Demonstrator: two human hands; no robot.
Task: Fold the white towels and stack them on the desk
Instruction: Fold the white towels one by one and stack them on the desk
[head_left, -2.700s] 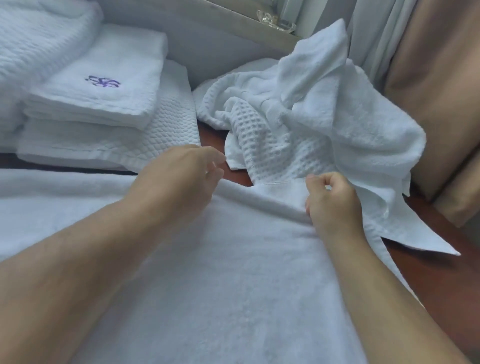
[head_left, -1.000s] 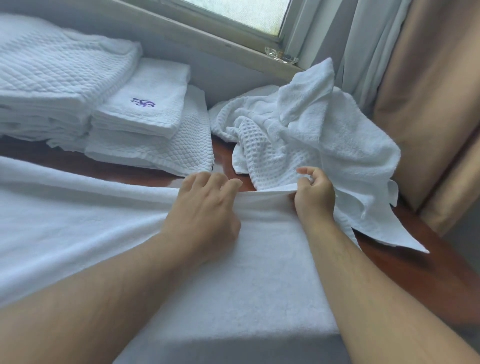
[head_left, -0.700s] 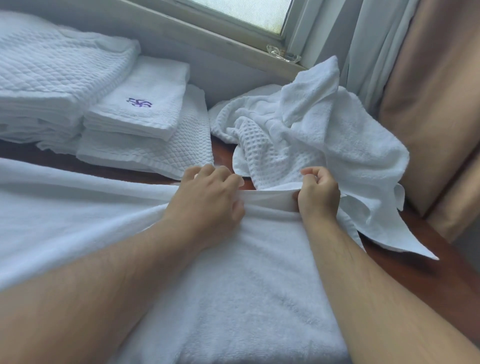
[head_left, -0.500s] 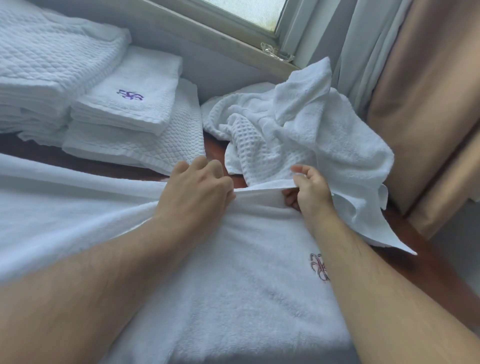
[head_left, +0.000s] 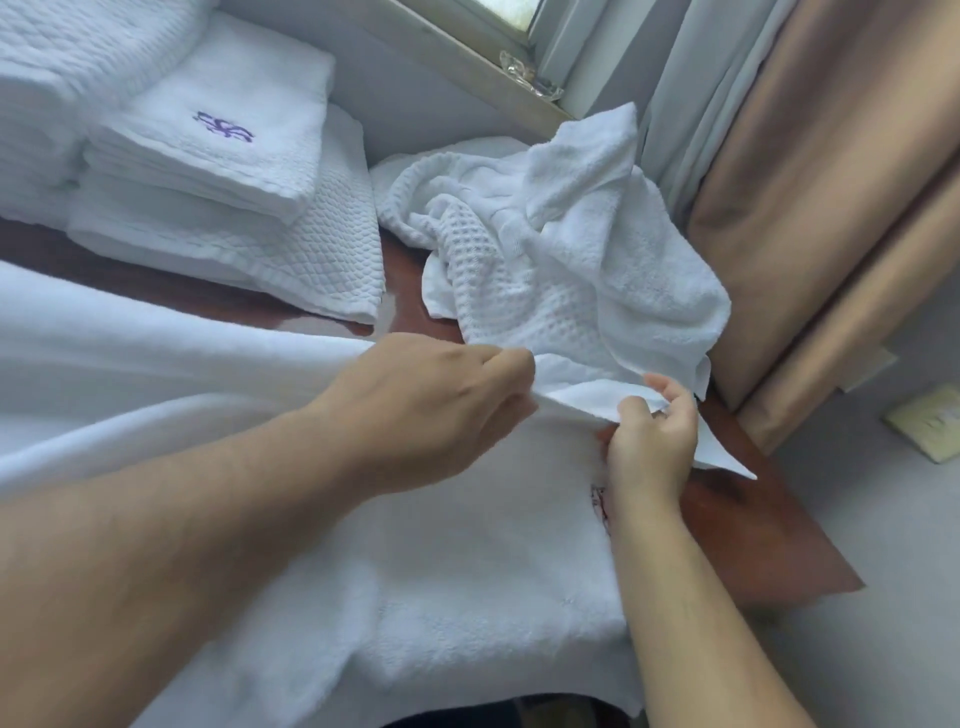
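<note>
**Head view.** A large white towel (head_left: 467, 571) lies spread over the near part of the desk (head_left: 753, 530). Its near edge hangs off the front, and its left part runs out of frame.

- **Hands:** The 2 hands hold the towel's far hem, which is raised just clear of the surface.
  - **Left hand** (head_left: 431, 410): knuckles up, with the fingers curled round the hem in a grip.
  - **Right hand** (head_left: 649, 447): the thumb and bent fingers pinch the same hem close to the towel's right side. A short strip of hem spans the gap between the hands.
- **Monogram:** A purple monogram (head_left: 597, 501) on the towel shows in part, just beside the right wrist.
- **Heap:** Just behind the hands sits a heap (head_left: 571, 249) of unfolded white towels, waffle-weave and terry mixed. 1 flap trails past the right hand onto bare wood.
- **Stack:** Left of the heap stands a stack (head_left: 218, 156) of folded towels. Its top piece is embroidered in purple and its lowest piece is quilted.
- **Pile:** A taller quilted pile (head_left: 52, 78) stands at far left.
- **Surroundings:** A sill (head_left: 467, 57) runs behind the desk, and a tan curtain (head_left: 831, 208) hangs at right.
</note>
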